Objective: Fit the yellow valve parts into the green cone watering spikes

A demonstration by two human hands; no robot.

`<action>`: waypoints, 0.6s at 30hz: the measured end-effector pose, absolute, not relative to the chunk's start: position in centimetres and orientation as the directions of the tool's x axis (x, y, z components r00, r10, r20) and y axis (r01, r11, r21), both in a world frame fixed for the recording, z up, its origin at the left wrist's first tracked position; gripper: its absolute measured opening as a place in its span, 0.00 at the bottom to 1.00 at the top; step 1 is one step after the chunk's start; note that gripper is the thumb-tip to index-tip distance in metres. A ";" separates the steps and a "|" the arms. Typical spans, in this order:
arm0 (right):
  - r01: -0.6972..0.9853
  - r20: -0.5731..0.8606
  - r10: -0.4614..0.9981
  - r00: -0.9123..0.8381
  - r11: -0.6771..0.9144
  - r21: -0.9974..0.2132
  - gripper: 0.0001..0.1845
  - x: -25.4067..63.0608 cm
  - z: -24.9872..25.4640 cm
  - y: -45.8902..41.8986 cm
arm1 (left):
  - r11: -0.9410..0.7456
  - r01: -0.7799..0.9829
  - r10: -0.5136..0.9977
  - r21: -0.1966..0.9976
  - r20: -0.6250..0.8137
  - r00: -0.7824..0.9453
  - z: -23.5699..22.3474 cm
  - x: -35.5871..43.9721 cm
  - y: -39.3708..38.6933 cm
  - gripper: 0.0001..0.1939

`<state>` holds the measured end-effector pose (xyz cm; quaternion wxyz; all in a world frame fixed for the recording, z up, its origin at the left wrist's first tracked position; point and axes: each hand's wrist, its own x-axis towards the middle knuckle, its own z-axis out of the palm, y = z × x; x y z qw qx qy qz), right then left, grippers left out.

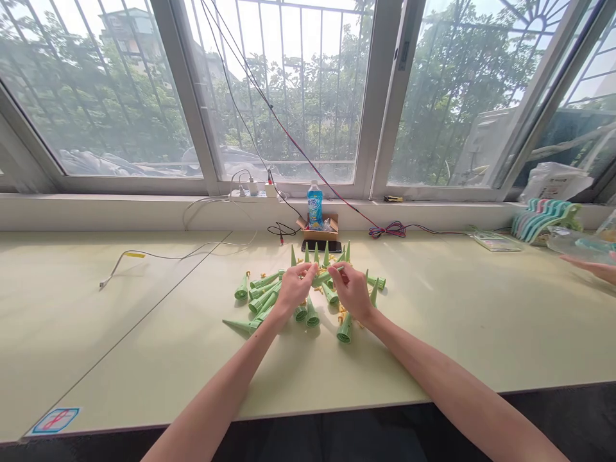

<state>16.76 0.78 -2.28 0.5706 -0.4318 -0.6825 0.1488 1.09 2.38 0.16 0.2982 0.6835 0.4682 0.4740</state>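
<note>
Over a cluster of hollow green plastic spikes, my two hands meet at the middle of the table. My right hand (352, 290) is closed on one green spike (321, 278), whose wide end points left toward the other hand. My left hand (294, 287) is pinched close to that spike; whatever lies between its fingertips is too small to make out. More spikes lie around, such as one with its ribbed open end toward me (344, 330), and several stand upright behind my fingers. Small yellow pieces (341, 314) are scattered among them, partly hidden by my hands.
Behind the spikes lie a black phone (321, 246) and a small cardboard box (330, 228) with a blue bottle (315, 204). Cables (387, 229) run along the sill. At right are a stack of hangers (543, 219) and another person's hand (591, 266). A white cable (158, 256) crosses the left side.
</note>
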 end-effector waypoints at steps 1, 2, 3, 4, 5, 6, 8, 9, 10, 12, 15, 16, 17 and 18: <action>0.409 0.647 0.762 0.030 0.581 -0.703 0.21 16.8 -2.3 0.8 | -0.393 0.377 0.919 0.839 0.376 0.122 0.1 1.1 2.4 0.21; 0.402 0.645 0.763 0.033 0.581 -0.708 0.20 16.8 -2.3 0.8 | -0.402 0.400 0.915 0.824 0.382 0.133 0.0 1.2 2.4 0.21; 0.400 0.644 0.764 0.037 0.580 -0.710 0.20 16.8 -2.3 0.8 | -0.409 0.427 0.911 0.806 0.386 0.142 -0.1 1.2 2.4 0.21; 0.403 0.644 0.763 0.043 0.577 -0.710 0.20 16.8 -2.3 0.8 | -0.414 0.457 0.908 0.787 0.391 0.150 -0.2 1.3 2.4 0.20; 0.409 0.646 0.762 0.053 0.573 -0.710 0.20 16.8 -2.3 0.8 | -0.420 0.485 0.905 0.767 0.397 0.155 -0.2 1.3 2.4 0.19; 0.417 0.647 0.759 0.065 0.569 -0.709 0.20 16.8 -2.2 0.8 | -0.426 0.510 0.901 0.748 0.404 0.159 -0.3 1.3 2.4 0.17; 0.434 0.652 0.752 0.098 0.558 -0.708 0.20 16.8 -2.1 0.8 | -0.439 0.543 0.892 0.716 0.417 0.172 -0.2 1.3 2.2 0.16; 0.440 0.654 0.748 0.115 0.552 -0.708 0.20 16.9 -2.1 0.8 | -0.451 0.549 0.886 0.703 0.426 0.183 -0.2 1.3 2.2 0.16; 0.445 0.655 0.745 0.131 0.546 -0.710 0.20 16.9 -2.0 0.8 | -0.473 0.548 0.875 0.690 0.439 0.202 -0.1 1.3 2.1 0.16; 0.451 0.656 0.739 0.151 0.540 -0.711 0.20 17.0 -2.0 0.9 | -0.537 0.532 0.840 0.655 0.476 0.261 0.0 1.3 1.9 0.15; 0.463 0.668 0.729 0.149 0.545 -0.699 0.20 17.0 -2.1 0.9 | -0.630 0.523 0.775 0.574 0.515 0.367 -0.1 1.4 1.7 0.16; 0.469 0.671 0.727 0.145 0.547 -0.694 0.20 17.0 -2.1 0.9 | -0.647 0.532 0.760 0.546 0.518 0.393 -0.2 1.5 1.8 0.17; 0.474 0.674 0.726 0.139 0.549 -0.689 0.21 17.0 -2.1 0.9 | -0.657 0.544 0.751 0.522 0.519 0.409 -0.4 1.5 1.8 0.17; 0.477 0.676 0.726 0.131 0.551 -0.685 0.21 17.0 -2.2 0.9 | -0.663 0.553 0.745 0.505 0.520 0.418 -0.6 1.5 1.9 0.17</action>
